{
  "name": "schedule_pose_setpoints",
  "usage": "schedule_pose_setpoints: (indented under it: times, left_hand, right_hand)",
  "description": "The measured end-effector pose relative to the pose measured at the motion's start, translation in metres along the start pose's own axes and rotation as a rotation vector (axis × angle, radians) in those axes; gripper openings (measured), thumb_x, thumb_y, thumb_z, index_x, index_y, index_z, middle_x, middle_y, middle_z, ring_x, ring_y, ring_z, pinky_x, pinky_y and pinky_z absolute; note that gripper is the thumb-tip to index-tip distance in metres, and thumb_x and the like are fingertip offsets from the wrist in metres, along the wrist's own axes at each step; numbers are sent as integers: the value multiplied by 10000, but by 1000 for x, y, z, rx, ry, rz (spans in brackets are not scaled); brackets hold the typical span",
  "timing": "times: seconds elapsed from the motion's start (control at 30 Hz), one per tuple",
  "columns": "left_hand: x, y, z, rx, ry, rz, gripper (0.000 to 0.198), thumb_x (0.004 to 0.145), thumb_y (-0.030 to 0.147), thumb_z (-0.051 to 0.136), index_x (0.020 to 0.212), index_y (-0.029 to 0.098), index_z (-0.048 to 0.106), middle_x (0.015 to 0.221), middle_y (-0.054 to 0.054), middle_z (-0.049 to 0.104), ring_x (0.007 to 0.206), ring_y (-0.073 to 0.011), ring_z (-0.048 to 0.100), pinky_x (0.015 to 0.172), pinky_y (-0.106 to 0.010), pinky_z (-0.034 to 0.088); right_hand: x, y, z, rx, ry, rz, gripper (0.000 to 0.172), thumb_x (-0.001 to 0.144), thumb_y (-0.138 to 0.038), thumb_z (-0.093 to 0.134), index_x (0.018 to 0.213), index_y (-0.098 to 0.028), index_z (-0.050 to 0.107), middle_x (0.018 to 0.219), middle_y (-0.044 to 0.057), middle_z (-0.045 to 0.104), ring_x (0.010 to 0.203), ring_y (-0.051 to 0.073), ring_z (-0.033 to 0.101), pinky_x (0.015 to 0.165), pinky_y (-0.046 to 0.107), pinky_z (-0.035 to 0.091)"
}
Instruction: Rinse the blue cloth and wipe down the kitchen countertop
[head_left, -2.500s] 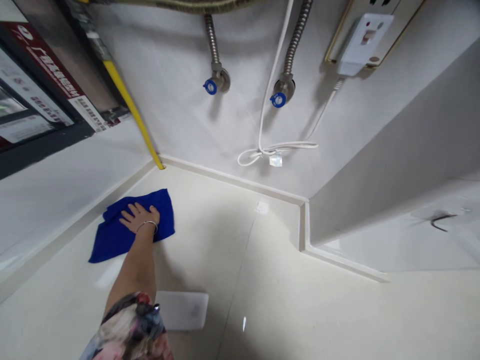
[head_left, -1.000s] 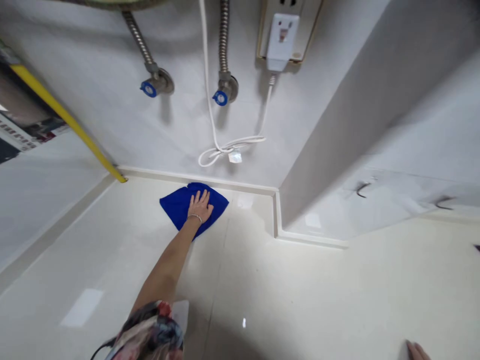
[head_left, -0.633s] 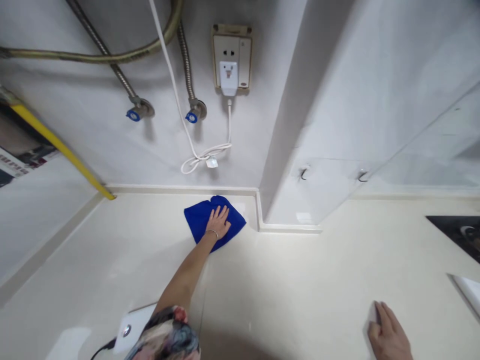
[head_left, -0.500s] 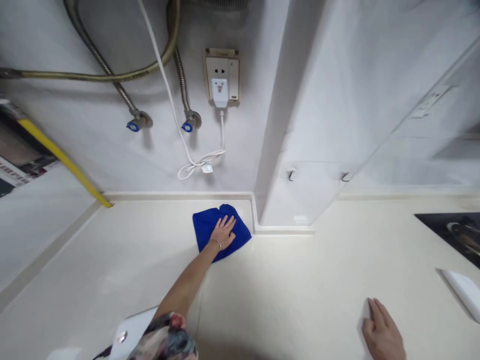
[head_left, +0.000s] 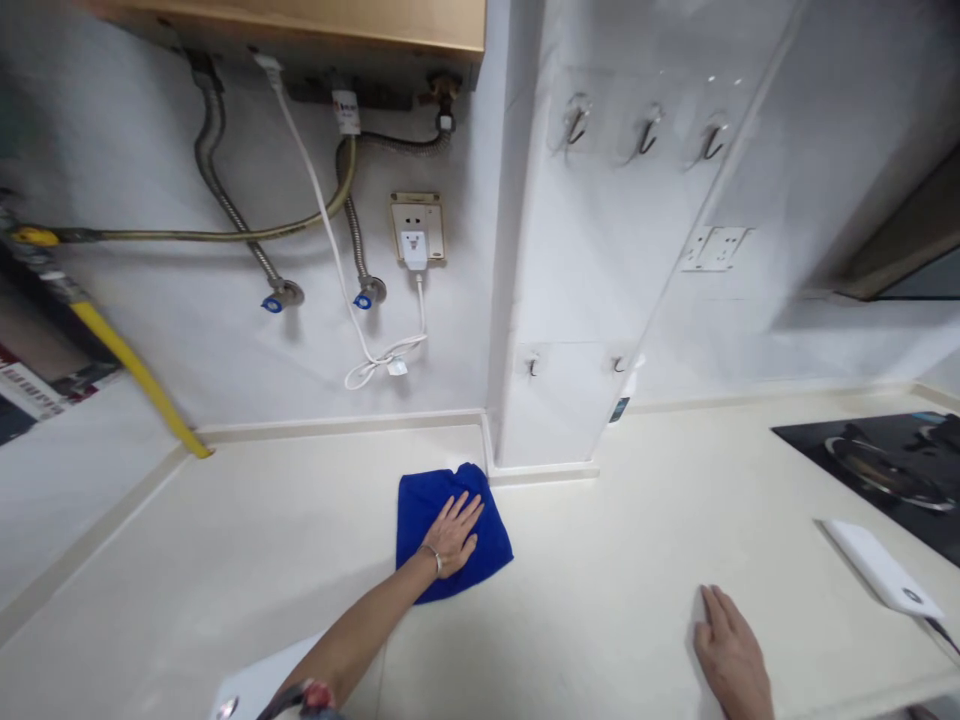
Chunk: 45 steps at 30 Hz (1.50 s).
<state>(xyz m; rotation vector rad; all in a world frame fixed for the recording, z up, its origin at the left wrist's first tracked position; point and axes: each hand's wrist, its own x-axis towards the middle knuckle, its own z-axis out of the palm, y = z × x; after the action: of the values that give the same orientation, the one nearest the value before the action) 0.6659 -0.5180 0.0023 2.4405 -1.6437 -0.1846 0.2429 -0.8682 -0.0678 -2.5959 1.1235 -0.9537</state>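
My left hand (head_left: 451,535) lies flat, palm down and fingers spread, on a blue cloth (head_left: 420,520) on the cream countertop (head_left: 570,580). The cloth is spread out beside the foot of the white pillar (head_left: 559,410), its far corner near the raised edge strip. A bracelet circles my left wrist. At the lower right, my right hand (head_left: 731,645) rests on the countertop with fingers stretched and close together, holding nothing.
A white flat device (head_left: 877,568) with a cable lies right of my right hand, near a black cooktop (head_left: 877,470). Another white object (head_left: 259,682) is partly behind my left arm. A yellow pipe (head_left: 139,375) meets the counter at left. A plugged-in cord (head_left: 386,360) hangs on the wall.
The view has tilted up, showing more wall, hooks and cooktop. My left hand and the cloth have slid slightly away from the back wall. My right hand stays on the counter.
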Motion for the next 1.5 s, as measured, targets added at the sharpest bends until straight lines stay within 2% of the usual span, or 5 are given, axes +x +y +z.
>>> schedule_pose_setpoints:
  times: [0.27, 0.7, 0.87, 1.2, 1.5]
  left_hand:
    - [-23, 47, 19, -70, -27, 175, 858, 953, 623, 511, 1652, 251, 179, 1712, -75, 185, 1580, -362, 120, 1279, -623, 143]
    - [-28, 167, 42, -180, -155, 400, 781, 971, 514, 499, 1645, 251, 206, 1712, -51, 196, 1586, -330, 108, 1287, -602, 117]
    - [-13, 196, 52, -170, -171, 446, 776, 984, 542, 468, 1644, 225, 211, 1709, -68, 203, 1587, -334, 102, 1285, -604, 121]
    - [65, 202, 51, -126, -130, 321, 705, 1002, 553, 413, 1616, 223, 308, 1702, -48, 247, 1584, -312, 134, 1294, -566, 124]
    - [141, 159, 37, -38, -58, 76, 672, 1009, 502, 395, 1601, 188, 349, 1698, -59, 260, 1584, -291, 150, 1307, -520, 137]
  right_hand:
    - [-13, 37, 38, -134, 107, -227, 548, 914, -299, 384, 1413, -111, 512, 1379, 215, 593, 1338, 360, 542, 1077, 539, 498]
    - [-9, 9, 11, -217, 57, -172, 508, 944, -229, 400, 1413, -60, 498, 1411, 247, 556, 1355, 340, 505, 1083, 513, 493]
    - [-9, 2, 5, -226, 38, -145, 494, 956, -215, 388, 1410, -59, 500, 1426, 246, 549, 1371, 329, 483, 1105, 507, 475]
    - [-12, -3, 2, -202, 14, -113, 552, 965, -196, 386, 1507, -89, 392, 1495, 234, 485, 1442, 325, 402, 1159, 534, 419]
    - [-6, -10, -1, -186, -15, -47, 536, 947, -155, 374, 1478, -93, 427, 1490, 216, 489, 1445, 316, 393, 1168, 530, 400]
